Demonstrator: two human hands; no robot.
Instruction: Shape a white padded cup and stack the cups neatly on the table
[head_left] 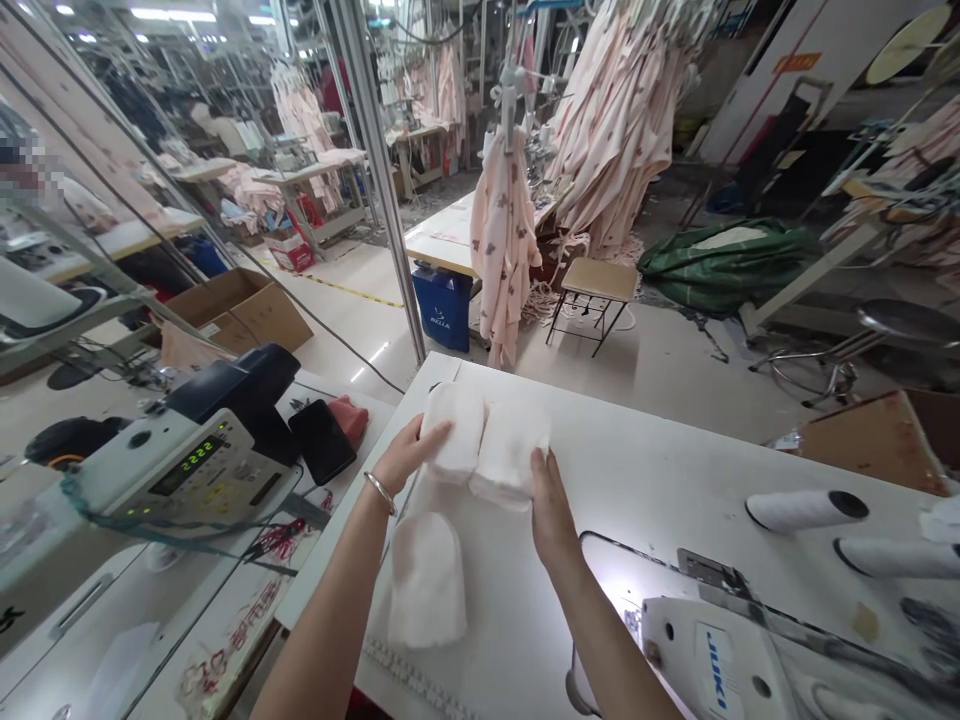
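Two small folded stacks of white fabric pieces lie side by side on the white sewing table [660, 470]. My left hand [407, 452] is closed on the near edge of the left stack [454, 428]. My right hand [550, 505] grips the near side of the right stack [510, 452]. A single rounded white fabric piece [427, 578] lies on the table below my left wrist, which wears a thin bracelet.
A white Juki sewing machine [720, 650] stands at the lower right, with white thread cones [806, 508] behind it. To the left sit a machine control box [195, 460] and a black phone [322, 440]. Beyond are a stool [600, 280], hanging pink garments [502, 240] and cardboard boxes [240, 310].
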